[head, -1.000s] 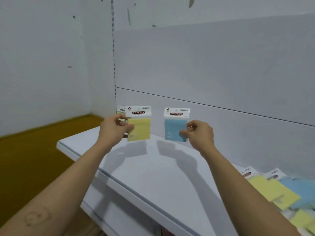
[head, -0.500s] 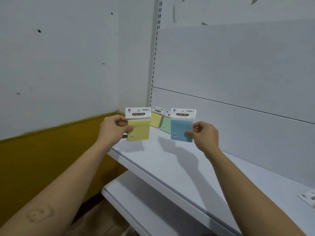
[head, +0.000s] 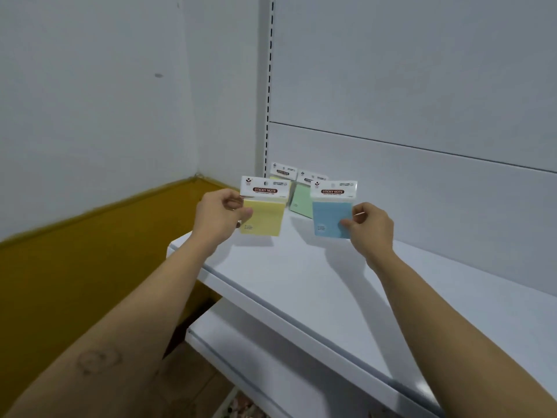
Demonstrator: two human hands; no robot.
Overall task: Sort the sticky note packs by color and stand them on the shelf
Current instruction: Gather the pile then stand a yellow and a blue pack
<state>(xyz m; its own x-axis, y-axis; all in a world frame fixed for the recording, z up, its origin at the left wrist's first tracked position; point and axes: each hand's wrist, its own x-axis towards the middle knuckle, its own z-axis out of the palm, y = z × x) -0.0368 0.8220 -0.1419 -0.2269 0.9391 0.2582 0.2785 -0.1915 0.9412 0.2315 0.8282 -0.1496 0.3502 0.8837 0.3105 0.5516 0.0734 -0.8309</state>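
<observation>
Over the white shelf (head: 301,282), left hand (head: 218,220) pinches one yellow pack (head: 265,217), right hand (head: 372,227) pinches one blue pack (head: 331,218). Two more stand behind them: one green pack (head: 301,199), one half-hidden pack (head: 283,171).

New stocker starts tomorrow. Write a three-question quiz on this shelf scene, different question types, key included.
1. True or false: the left hand holds a pale yellow sticky note pack with a white header card.
2. Which hand pinches the light blue sticky note pack? A. left hand B. right hand C. neither
3. Fill in: the light green sticky note pack stands on the white shelf, ____ the two held packs.

Key: 1 true; 2 B; 3 behind.
</observation>
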